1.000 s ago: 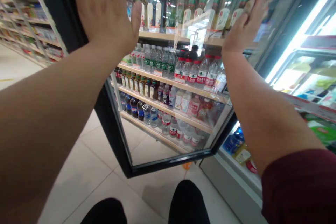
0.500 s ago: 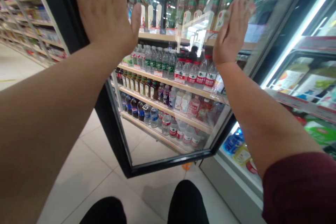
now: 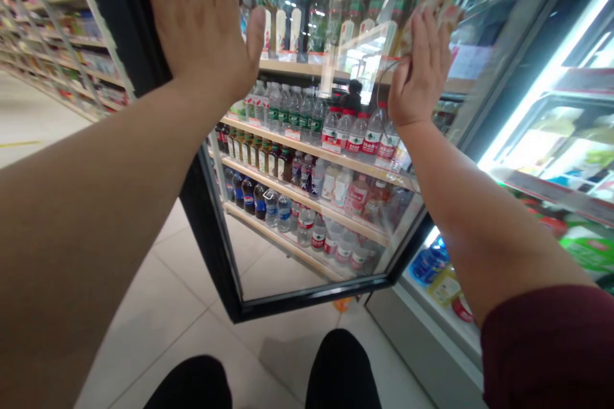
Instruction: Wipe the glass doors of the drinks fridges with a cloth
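Observation:
A glass cooler door [image 3: 297, 278] with a black frame stands swung open in front of me. My left hand [image 3: 206, 25] lies flat against its left side, over the frame and glass, fingers stretched and thumb spread. Higher on the right of the pane, my right hand [image 3: 419, 67] presses a crumpled, light patterned cloth [image 3: 439, 3] to the glass. The fingers cover part of the cloth, and its far side blends with reflections.
Through the glass, shelves [image 3: 307, 195] hold rows of drink bottles. At right, the lit cooler [image 3: 542, 185] contains more drinks. Stocked store shelves [image 3: 71, 45] run along the left. My knees [image 3: 343, 367] are above the tiled floor [image 3: 192, 307].
The right hand and cloth have shifted slightly left and down on the glass, showing more of the cloth. The left hand keeps its place on the door; the view has moved a little.

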Motion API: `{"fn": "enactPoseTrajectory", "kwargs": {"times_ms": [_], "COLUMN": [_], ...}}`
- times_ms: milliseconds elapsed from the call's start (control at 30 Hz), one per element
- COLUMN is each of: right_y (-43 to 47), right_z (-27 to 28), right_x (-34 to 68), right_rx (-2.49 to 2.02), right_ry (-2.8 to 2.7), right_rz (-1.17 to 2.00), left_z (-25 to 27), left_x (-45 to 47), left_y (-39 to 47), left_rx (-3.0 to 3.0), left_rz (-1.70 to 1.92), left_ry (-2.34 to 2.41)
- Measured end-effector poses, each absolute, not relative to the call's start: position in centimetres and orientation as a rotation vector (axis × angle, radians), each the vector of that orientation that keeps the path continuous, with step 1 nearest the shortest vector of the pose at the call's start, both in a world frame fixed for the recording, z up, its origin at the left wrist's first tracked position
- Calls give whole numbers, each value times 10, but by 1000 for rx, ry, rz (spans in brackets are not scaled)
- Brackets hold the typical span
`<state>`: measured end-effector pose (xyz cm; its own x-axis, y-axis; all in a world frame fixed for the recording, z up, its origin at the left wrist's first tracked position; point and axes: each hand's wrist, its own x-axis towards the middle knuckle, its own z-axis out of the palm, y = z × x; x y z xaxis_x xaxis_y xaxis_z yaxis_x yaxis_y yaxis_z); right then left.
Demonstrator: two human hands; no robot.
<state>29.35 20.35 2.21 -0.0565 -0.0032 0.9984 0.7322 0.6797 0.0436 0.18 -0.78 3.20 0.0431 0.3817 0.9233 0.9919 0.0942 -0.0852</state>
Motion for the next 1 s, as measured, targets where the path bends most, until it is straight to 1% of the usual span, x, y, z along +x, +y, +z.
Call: {"fn": "enactPoseTrajectory", "kwargs": {"times_ms": [100,267,367,433,567,733,900,1000], "right_y": [192,169,164,164,163,165,162,167], "right_z": [20,11,8,8,7,7,2,3], "right_x": [295,293,291,291,291,291,294,294], "right_rx": [-757,-669,-775,-795,-713,-859,-673,-762], "right_ry": [-1472,-1726,-1583,-1587,-1754,-1559,-1805,-1656], "right_rz": [-632,-817,-719,-685,-757,-693,-801,-793], "left_z": [34,35,35,35,35,37,38,36], "left_x": [1,3,5,5,3,3,4,2], "left_y": [-4,-4,-4,-3,-1,-2,-1,-1], "left_rx": [-1365,-1353,-1335,-1330,-1329,-1345,-1317,-1351], "left_rz": [-820,-797,-771,-757,-756,-755,-748,-797], "left_ry": [-1547,-1597,-1627,-1631,-1614,-1609,-1654,-1601]}}
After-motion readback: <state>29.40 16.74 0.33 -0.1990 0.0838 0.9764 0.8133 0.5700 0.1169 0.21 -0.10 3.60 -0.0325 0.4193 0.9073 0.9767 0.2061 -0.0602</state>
